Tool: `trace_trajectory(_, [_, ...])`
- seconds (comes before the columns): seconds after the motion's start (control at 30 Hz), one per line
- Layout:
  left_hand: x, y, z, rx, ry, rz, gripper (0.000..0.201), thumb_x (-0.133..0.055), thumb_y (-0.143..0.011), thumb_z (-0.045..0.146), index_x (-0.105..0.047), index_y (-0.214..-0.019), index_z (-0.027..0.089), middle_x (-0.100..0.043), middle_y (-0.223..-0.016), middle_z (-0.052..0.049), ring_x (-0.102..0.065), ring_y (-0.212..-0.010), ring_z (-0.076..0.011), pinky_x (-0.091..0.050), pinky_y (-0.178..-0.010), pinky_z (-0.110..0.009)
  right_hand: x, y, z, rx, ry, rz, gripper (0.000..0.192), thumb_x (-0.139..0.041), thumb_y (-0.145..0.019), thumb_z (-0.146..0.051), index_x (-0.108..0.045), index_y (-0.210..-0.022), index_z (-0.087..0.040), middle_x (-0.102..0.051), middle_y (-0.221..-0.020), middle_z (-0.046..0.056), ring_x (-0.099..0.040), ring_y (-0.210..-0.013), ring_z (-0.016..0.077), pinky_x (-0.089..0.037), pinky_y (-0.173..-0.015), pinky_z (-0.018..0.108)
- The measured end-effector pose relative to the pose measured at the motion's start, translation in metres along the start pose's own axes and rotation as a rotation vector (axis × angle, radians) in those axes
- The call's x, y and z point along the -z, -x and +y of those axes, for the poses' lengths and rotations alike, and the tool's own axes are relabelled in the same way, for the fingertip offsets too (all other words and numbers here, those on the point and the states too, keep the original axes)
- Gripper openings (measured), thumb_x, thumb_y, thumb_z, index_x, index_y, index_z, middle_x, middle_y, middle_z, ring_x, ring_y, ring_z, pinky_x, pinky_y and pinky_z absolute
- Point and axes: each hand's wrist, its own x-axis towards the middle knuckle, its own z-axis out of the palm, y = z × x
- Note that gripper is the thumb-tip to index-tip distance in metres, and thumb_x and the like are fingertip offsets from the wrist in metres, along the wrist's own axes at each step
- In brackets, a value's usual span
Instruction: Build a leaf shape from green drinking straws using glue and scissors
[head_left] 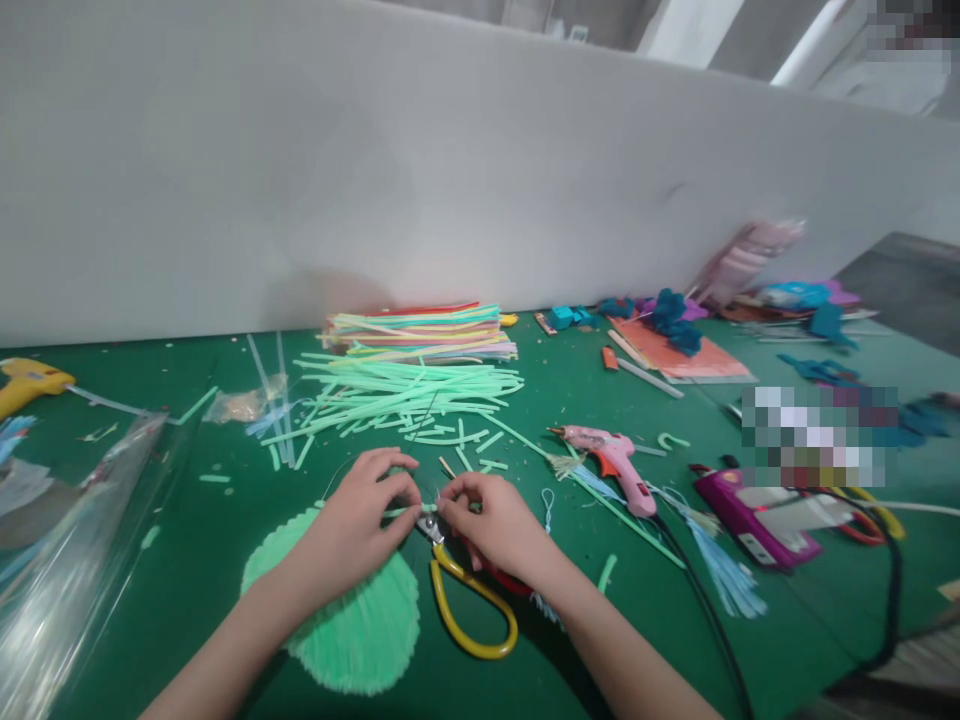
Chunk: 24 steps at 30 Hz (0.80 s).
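On green table (187, 600), near front edge, we pinch short pale-green straw piece (409, 511) between left hand (360, 520) and right hand (491, 520), fingertips pressed together on its ends. Left wrist overlaps green fan (360, 640); yellow-handled scissors (469, 600) just below; pink glue gun (611, 462) right.

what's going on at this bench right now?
A person's two hands meet over a green table. The left hand and right hand pinch a short piece of pale green straw between their fingertips, above a round green fan-like piece. Yellow-handled scissors lie just under the right hand. Behind them sit loose green straws and a stack of coloured ones; a pink glue gun lies to the right.
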Motion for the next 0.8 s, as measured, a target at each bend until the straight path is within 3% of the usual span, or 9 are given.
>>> trace_trajectory(0.2, [-0.005, -0.001, 0.002, -0.012, -0.069, 0.008, 0.017, -0.048, -0.09, 0.025, -0.062, -0.082, 0.023, -0.058, -0.124, -0.009, -0.041, -0.13, -0.0292, -0.039, -0.103, -0.05, 0.002, 0.003, -0.008, 0.026, -0.12, -0.056, 0.008, -0.056, -0.086, -0.023, -0.057, -0.08, -0.017, -0.057, -0.06, -0.006, -0.046, -0.034, 0.004, -0.034, -0.035, 0.016])
trace_trajectory(0.43, [0.006, 0.001, 0.003, 0.053, 0.004, -0.057, 0.02, -0.048, -0.092, 0.033, -0.065, -0.085, 0.025, -0.048, -0.139, -0.007, -0.036, -0.135, -0.0296, -0.038, -0.105, -0.049, 0.007, 0.008, -0.009, 0.131, -0.055, -0.031, 0.023, -0.059, -0.086, -0.025, -0.069, -0.106, -0.021, -0.064, -0.076, 0.0, -0.052, -0.05, 0.0077, -0.04, -0.041, 0.017])
trace_trajectory(0.6, [0.016, -0.002, 0.003, 0.089, 0.06, -0.057, 0.021, -0.049, -0.092, 0.037, -0.066, -0.088, 0.025, -0.048, -0.14, -0.007, -0.048, -0.126, -0.029, -0.046, -0.097, -0.045, 0.001, 0.01, -0.006, 0.077, -0.173, -0.171, 0.022, -0.064, -0.083, -0.029, -0.07, -0.103, -0.021, -0.065, -0.072, 0.0, -0.06, -0.056, 0.0111, -0.045, -0.045, 0.019])
trace_trajectory(0.7, [0.023, 0.001, 0.006, 0.097, 0.054, -0.026, 0.022, -0.049, -0.091, 0.037, -0.067, -0.086, 0.025, -0.051, -0.138, -0.007, -0.05, -0.124, -0.0294, -0.045, -0.099, -0.046, -0.006, 0.011, -0.006, 0.042, -0.289, -0.231, 0.022, -0.072, -0.077, -0.033, -0.069, -0.092, -0.018, -0.066, -0.067, -0.001, -0.062, -0.057, 0.0108, -0.048, -0.053, 0.021])
trace_trajectory(0.8, [0.032, 0.022, 0.007, 0.199, 0.055, 0.121, 0.02, -0.05, -0.091, 0.041, -0.065, -0.093, 0.028, -0.052, -0.136, -0.005, -0.048, -0.125, -0.0288, -0.041, -0.103, -0.048, -0.011, 0.012, -0.007, 0.032, -0.351, -0.251, 0.029, -0.078, -0.071, -0.038, -0.068, -0.086, -0.015, -0.067, -0.066, 0.0, -0.065, -0.062, 0.0119, -0.051, -0.061, 0.023])
